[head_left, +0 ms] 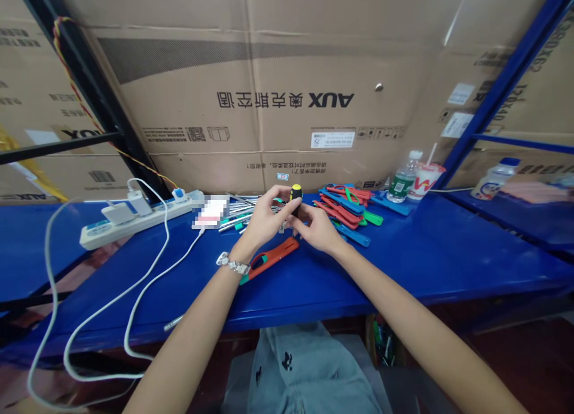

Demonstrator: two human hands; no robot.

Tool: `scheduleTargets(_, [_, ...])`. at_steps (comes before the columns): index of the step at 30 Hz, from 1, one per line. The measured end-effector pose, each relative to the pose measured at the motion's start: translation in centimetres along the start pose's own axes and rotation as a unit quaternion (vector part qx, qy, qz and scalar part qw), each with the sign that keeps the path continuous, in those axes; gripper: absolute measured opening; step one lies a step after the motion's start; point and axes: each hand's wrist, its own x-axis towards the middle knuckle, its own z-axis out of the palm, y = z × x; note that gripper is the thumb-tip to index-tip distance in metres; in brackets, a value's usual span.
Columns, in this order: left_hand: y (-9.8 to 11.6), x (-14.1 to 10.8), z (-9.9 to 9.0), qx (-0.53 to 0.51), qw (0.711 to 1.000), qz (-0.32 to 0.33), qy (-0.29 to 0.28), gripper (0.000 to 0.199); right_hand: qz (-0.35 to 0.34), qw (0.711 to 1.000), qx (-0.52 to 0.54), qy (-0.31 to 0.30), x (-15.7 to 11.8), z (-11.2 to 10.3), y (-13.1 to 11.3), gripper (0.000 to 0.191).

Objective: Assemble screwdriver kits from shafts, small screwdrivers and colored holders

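Note:
A short screwdriver [296,192] with a black and yellow handle stands upright between my hands, above the table. My left hand [270,215], with a metal watch at its wrist, has its thumb and fingers closed around that handle. Just below, the fingers of my right hand [317,227] are pinched together close to the screwdriver; what they grip is mostly hidden. Under both hands an orange plastic handle piece [280,250] with a green-edged loop lies slanted on the blue table [305,288].
Thin metal rods [242,207] lie behind my left hand. Red, blue and green plastic pieces [347,207] are piled at the right, near a water bottle [402,180] and a paper cup [424,180]. A power strip [96,234] with white cables sits left. Cardboard [278,55] stands behind.

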Motion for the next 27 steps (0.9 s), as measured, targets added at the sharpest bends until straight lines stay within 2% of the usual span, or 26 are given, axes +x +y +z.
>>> scheduleTargets(3, [-0.1,0.2,0.3,0.009,0.998,0.003,0.057,0.028,0.008,1.000,0.004,0.026,-0.1,0.1,0.0,0.035])
scheduleTargets(5, [-0.1,0.3,0.3,0.005,0.998,-0.002,0.070,0.029,0.011,0.999,0.020,0.022,-0.2,0.1,0.1,0.034])
scheduleTargets(8, [-0.2,0.1,-0.4,0.015,0.997,-0.006,0.069,0.017,0.014,0.999,0.030,0.022,-0.2,0.0,0.1,0.036])
scheduleTargets(10, [-0.2,-0.2,-1.2,0.049,0.998,-0.008,0.034,0.015,0.019,0.998,0.039,0.036,-0.3,-0.3,0.1,0.038])
scheduleTargets(11, [-0.2,-0.5,-1.6,0.072,0.997,-0.008,-0.001,0.014,0.021,0.998,0.043,0.045,-0.3,-0.5,0.1,0.039])
scheduleTargets(14, [-0.4,-1.2,-2.3,0.122,0.982,-0.015,-0.145,0.009,0.030,0.996,0.031,0.074,-0.5,-1.7,0.2,0.039])
scheduleTargets(17, [-0.7,-1.8,-2.2,0.145,0.958,-0.026,-0.246,0.008,0.049,0.989,-0.090,0.107,-1.1,-3.2,0.4,0.039])
scheduleTargets(20, [-1.1,-2.1,-1.7,0.175,0.944,-0.024,-0.279,0.010,0.094,0.950,-0.281,0.099,-2.0,-4.6,0.6,0.039])
scheduleTargets(23, [-1.5,-2.0,-1.5,0.198,0.939,-0.019,-0.280,0.012,0.129,0.901,-0.412,0.042,-2.4,-5.4,0.8,0.033])
scheduleTargets(27, [-1.2,-1.9,-1.6,0.206,0.936,-0.042,-0.281,0.013,0.115,0.862,-0.491,-0.050,-2.1,-5.5,0.8,0.032])
